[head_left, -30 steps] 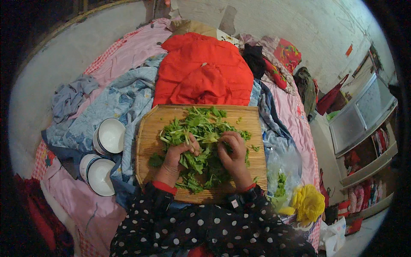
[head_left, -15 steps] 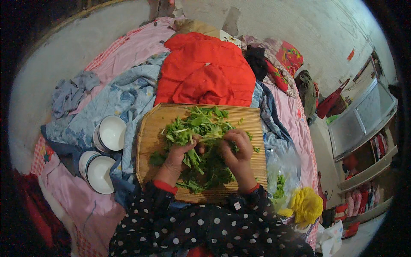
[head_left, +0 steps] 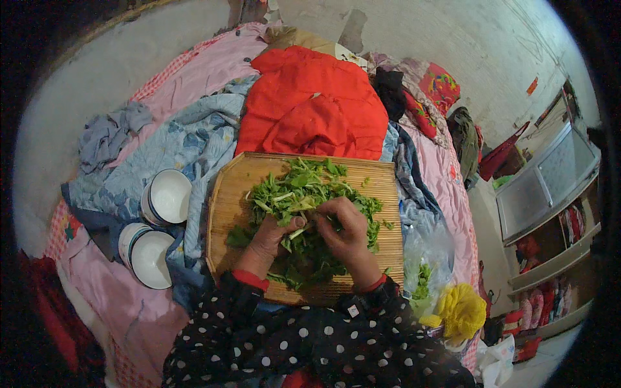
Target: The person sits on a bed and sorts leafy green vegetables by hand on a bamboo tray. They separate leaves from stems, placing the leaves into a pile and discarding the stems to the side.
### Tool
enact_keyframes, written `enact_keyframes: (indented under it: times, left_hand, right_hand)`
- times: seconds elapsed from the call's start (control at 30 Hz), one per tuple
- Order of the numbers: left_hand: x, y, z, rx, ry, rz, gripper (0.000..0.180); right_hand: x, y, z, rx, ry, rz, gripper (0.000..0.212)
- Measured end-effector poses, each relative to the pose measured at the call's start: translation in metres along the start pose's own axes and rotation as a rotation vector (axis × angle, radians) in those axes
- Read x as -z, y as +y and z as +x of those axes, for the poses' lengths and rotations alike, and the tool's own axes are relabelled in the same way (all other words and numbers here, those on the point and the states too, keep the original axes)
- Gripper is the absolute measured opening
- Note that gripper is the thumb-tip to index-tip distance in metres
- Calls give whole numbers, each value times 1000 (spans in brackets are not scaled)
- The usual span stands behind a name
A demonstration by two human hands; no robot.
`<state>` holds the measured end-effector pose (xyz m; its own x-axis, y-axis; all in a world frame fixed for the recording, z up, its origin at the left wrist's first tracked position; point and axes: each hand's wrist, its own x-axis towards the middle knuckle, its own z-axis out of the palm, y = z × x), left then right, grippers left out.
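Leafy greens lie in a loose heap over the middle of a ribbed wooden board in front of me. My left hand is closed round some pale stems at the near left side of the heap, its thumb pointing inward. Close beside it, my right hand is bent in a pinch at the same stems, its fingertips near the left thumb. The back of the hand partly hides what the right fingers hold. Darker leaves lie under and between both hands.
Two stacks of white bowls, a far one and a near one, stand left of the board on blue bedding. A red garment lies beyond it. To the right are a clear plastic bag with greens and a yellow cloth.
My right hand has moved left from the heap's right side, and its fingers now meet the stems next to my left hand. My left hand has barely shifted.
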<state>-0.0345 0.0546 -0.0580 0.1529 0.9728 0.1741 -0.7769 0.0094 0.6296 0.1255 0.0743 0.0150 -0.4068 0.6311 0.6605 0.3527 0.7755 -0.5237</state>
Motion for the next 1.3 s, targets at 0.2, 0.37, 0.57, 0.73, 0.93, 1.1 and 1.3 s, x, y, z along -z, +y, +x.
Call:
enact_keyframes:
  times: [0.2, 0.37, 0.57, 0.73, 0.93, 1.1, 1.3]
  left_hand:
    - [1, -5, 5, -82, 16, 78, 47]
    - [4, -7, 7, -14, 38, -8, 42]
    - [15, -10, 9, -69, 19, -137, 29]
    - [8, -13, 14, -101, -30, -305, 22]
    - [7, -12, 16, -97, -88, -364, 25]
    - [10, -14, 21, -132, -164, -320, 25]
    - [10, -11, 22, -103, -281, -184, 22]
  right_hand:
    - [-8, 1, 1, 49, 33, -3, 16]
    - [-5, 1, -3, -24, -95, 40, 23]
    - [-1, 9, -11, 39, -102, -151, 44]
    - [6, 20, -18, -5, -130, -225, 35]
    - [12, 21, -22, -64, -67, -139, 25]
    - [26, 14, -19, -61, 94, -10, 22]
    - [35, 8, -10, -53, 122, -51, 22]
